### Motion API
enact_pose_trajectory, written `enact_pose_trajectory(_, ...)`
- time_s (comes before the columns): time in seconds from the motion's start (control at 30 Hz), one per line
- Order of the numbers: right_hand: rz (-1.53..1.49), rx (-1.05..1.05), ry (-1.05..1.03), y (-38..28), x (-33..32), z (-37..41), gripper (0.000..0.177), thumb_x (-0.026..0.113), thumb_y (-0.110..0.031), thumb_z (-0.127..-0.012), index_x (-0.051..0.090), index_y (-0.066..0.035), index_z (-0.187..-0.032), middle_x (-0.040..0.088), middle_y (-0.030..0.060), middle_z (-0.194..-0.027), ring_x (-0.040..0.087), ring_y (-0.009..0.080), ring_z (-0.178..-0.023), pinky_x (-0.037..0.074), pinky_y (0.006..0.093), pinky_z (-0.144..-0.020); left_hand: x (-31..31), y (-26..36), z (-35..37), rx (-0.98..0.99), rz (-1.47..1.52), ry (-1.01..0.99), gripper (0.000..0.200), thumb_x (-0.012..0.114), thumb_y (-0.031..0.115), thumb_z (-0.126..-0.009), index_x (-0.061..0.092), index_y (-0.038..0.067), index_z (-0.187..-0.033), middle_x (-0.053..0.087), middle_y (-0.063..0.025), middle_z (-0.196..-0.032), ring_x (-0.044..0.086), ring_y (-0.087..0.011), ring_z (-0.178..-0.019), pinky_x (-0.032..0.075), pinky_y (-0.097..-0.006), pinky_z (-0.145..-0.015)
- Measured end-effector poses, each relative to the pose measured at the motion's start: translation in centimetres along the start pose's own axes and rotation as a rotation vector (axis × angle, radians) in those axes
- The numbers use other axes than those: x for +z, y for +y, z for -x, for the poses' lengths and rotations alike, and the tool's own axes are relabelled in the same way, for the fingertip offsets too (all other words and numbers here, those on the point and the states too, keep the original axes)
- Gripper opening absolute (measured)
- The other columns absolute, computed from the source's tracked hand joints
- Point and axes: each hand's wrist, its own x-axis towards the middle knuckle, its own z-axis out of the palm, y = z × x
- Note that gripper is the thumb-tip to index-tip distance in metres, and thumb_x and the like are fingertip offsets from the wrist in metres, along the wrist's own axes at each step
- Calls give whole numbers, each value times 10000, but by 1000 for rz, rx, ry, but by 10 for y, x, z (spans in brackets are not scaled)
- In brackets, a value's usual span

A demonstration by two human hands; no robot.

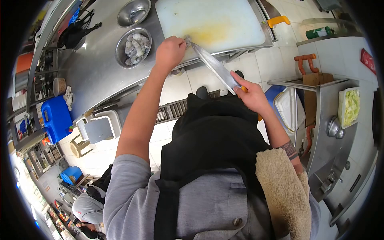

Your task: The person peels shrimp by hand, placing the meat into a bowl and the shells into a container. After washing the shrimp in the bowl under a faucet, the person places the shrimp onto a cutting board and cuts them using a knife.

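My left hand (171, 52) is closed at the near left edge of the white cutting board (240, 20), pinching a small grey piece of what looks like raw seafood (187, 40). A large kitchen knife (214, 66) with a yellow handle is in my right hand (251, 96). Its blade slants up and left, and the tip is at or close to the grey piece; contact I cannot make out. Left of the board stands a metal bowl (117, 54) holding several similar grey-white pieces (137, 47). A yellowish wet stain marks the board.
A second metal bowl (127, 9) sits behind the first on the steel counter (96, 60). At the left are a black strapped item (76, 34) and a blue jerrycan (57, 118). A tray of chopped greens (351, 106) rests at the right. Another person (88, 208) is at lower left.
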Motion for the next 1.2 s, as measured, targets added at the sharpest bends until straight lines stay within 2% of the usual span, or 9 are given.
enact_pose_trajectory(0.03, -10, -10, 13, 1, 1, 0, 565, 661, -171, -1010, 535, -359, -1528, 578, 26, -748, 513, 113, -703, 487, 285, -735, 0, -1, -1, 0, 19, -7, 190, 649, 208, -915, 757, 52, -924, 711, -163, -956, 682, -382, -900, 554, -476, -805)
enact_pose_trajectory(0.37, -68, -10, 2, 2, 4, 0, 565, 665, -176, -1010, 537, -365, -1527, 560, 6, -720, 481, 94, -652, 464, 273, -645, -7, 16, 5, -22, 57, -14, 160, 655, 164, -904, 742, 45, -968, 713, -150, -1000, 688, -375, -926, 560, -470, -831)
enact_pose_trajectory(0.47, -68, -19, -3, 2, 4, 0, 564, 664, -176, -1010, 536, -361, -1528, 561, 10, -720, 486, 96, -657, 469, 278, -654, -9, 17, 6, 48, -15, -27, 162, 672, 166, -902, 734, 57, -1004, 707, -132, -1013, 682, -358, -959, 556, -465, -841)
enact_pose_trajectory(0.57, -57, -41, 13, 3, 4, 0, 565, 661, -175, -1009, 536, -356, -1529, 567, 17, -723, 492, 102, -660, 474, 281, -660, -1, 7, 4, 102, -48, 5, 198, 724, 219, -912, 728, 45, -1007, 702, -101, -989, 685, -299, -886, 550, -414, -788)
enact_pose_trajectory(0.67, -46, -6, 5, 1, 3, 1, 568, 661, -173, -1005, 536, -354, -1529, 571, 22, -725, 498, 109, -669, 476, 283, -672, 0, 4, 5, 79, -11, 41, 189, 725, 219, -919, 738, 52, -1006, 702, -106, -986, 687, -292, -879, 550, -415, -786)
enact_pose_trajectory(0.77, -39, 11, -10, 2, 1, 3, 570, 660, -170, -1003, 536, -350, -1530, 574, 29, -728, 503, 113, -679, 479, 284, -685, -4, 6, 9, -33, 52, 25, 173, 674, 209, -930, 733, 51, -966, 698, -132, -980, 685, -327, -929, 553, -436, -810)
enact_pose_trajectory(0.97, -60, -53, 34, 5, 7, 3, 577, 670, -166, -997, 533, -338, -1530, 595, 58, -747, 511, 135, -691, 490, 286, -725, -7, 2, 16, -76, 204, 94, 145, 689, 170, -925, 725, 34, -958, 707, -148, -926, 692, -309, -793, 557, -413, -748)
enact_pose_trajectory(1.03, -35, -48, 24, 2, 6, 3, 554, 642, -212, -995, 531, -342, -1522, 666, 225, -846, 648, 328, -754, 533, 371, -799, -7, 0, 17, -75, 203, 97, 135, 698, 157, -915, 722, 28, -947, 709, -153, -909, 692, -309, -789, 554, -410, -740)
enact_pose_trajectory(1.2, -67, -59, 29, 1, 9, 2, 556, 643, -194, -993, 535, -336, -1520, 660, 223, -841, 636, 307, -741, 531, 366, -795, -5, 1, 17, -59, 189, 127, 126, 701, 143, -910, 708, 18, -928, 702, -155, -902, 690, -312, -789, 550, -411, -736)
